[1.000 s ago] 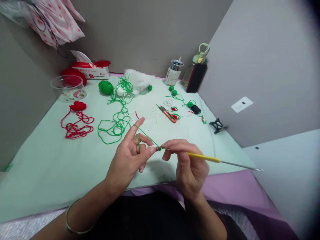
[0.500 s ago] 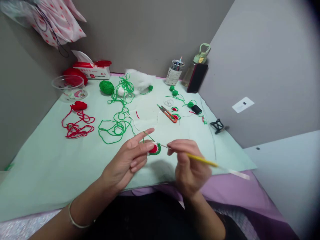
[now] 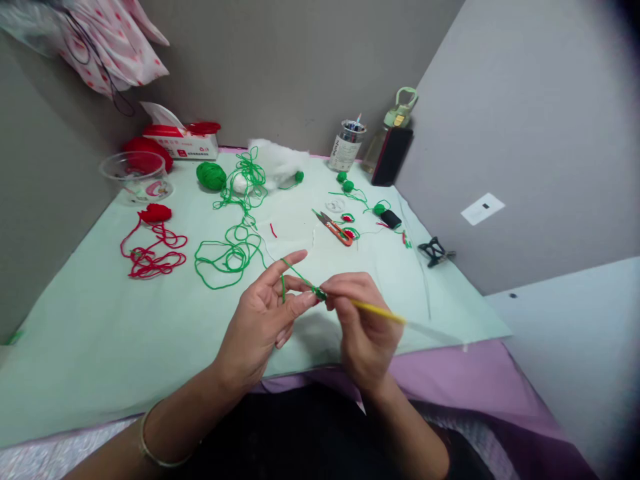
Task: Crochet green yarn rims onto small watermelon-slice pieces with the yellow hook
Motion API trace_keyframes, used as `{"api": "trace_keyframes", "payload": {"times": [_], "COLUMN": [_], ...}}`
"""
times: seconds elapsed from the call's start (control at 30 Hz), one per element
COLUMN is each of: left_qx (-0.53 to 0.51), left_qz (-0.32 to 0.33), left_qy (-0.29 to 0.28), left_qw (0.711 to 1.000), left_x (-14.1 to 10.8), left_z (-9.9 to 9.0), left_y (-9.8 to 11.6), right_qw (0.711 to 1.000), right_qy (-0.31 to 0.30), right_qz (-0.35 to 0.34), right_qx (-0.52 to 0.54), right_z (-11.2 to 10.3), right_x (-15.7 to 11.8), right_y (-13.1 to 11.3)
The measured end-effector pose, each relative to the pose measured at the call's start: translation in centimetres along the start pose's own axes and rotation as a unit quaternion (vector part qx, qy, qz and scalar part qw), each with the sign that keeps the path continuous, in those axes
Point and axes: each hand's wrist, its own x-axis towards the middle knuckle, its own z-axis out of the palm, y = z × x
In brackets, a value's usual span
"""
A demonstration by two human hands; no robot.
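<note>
My left hand [image 3: 273, 313] pinches a small crochet piece [image 3: 321, 294] between thumb and fingers, above the front of the table. The piece is tilted, so mostly its green edge shows, with a bit of red below. Green yarn [image 3: 300, 273] runs taut from the piece over my raised left index finger. In my right hand [image 3: 367, 327] is a crochet hook [image 3: 380, 311] with a yellow handle, held like a pen. Its tip meets the piece, though my fingers hide the exact contact. Loose green yarn [image 3: 233, 257] lies in loops beyond my left hand.
Thread snips [image 3: 336, 230] lie beside small red-and-green crochet pieces [image 3: 350, 233]. Red yarn [image 3: 156, 247] tangles at left near a clear plastic tub [image 3: 137, 179]. At the back are a green yarn ball [image 3: 211, 176], white stuffing [image 3: 280, 163], a tissue box [image 3: 185, 141], a phone [image 3: 393, 157] and a bottle [image 3: 399, 117].
My right hand has moved left, bringing the hook close to my left fingers. The crochet piece has turned from showing its red face to its green edge.
</note>
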Motion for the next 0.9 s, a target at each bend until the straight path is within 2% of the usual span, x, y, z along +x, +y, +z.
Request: {"api": "trace_keyframes", "payload": {"times": [0.07, 0.13, 0.17, 0.23, 0.33, 0.47, 0.53, 0.67, 0.9], "left_qx": [-0.032, -0.069, -0.084, -0.099, -0.083, -0.034, -0.015, 0.004, 0.030], "left_qz": [-0.013, -0.061, -0.086, -0.108, -0.069, -0.021, -0.008, 0.002, 0.005], "left_qy": [-0.007, -0.029, -0.038, -0.046, -0.031, -0.030, -0.037, -0.038, -0.033], "left_qw": [0.999, 0.995, 0.992, 0.988, 0.994, 0.999, 0.999, 0.999, 0.999], "left_x": [0.0, 0.2, 0.3, 0.6, 0.8, 0.5, 0.5, 0.5, 0.5], "left_z": [0.0, -0.2, -0.3, -0.6, -0.6, -0.1, -0.1, -0.3, -0.5], "left_y": [0.0, 0.2, 0.5, 1.0, 1.3, 0.9, 0.6, 0.6, 0.8], "right_qw": [0.989, 0.982, 0.988, 0.999, 0.979, 0.977, 0.972, 0.942, 0.937], "right_qy": [-0.010, -0.012, -0.002, 0.034, 0.053, 0.004, 0.013, 0.029, -0.003], "right_qz": [-0.101, -0.134, -0.113, -0.021, 0.091, 0.121, 0.146, 0.199, 0.199], "right_qx": [-0.111, -0.132, -0.102, 0.010, 0.172, 0.174, 0.186, 0.268, 0.287], "right_z": [0.0, -0.2, -0.3, -0.5, -0.6, -0.3, -0.3, -0.6, -1.0], "right_x": [-0.3, -0.4, -0.3, 0.1, 0.8, 1.0, 0.9, 1.1, 1.4], "right_y": [0.1, 0.2, 0.3, 0.3, 0.2, 0.3, 0.4, 0.6, 0.5]}}
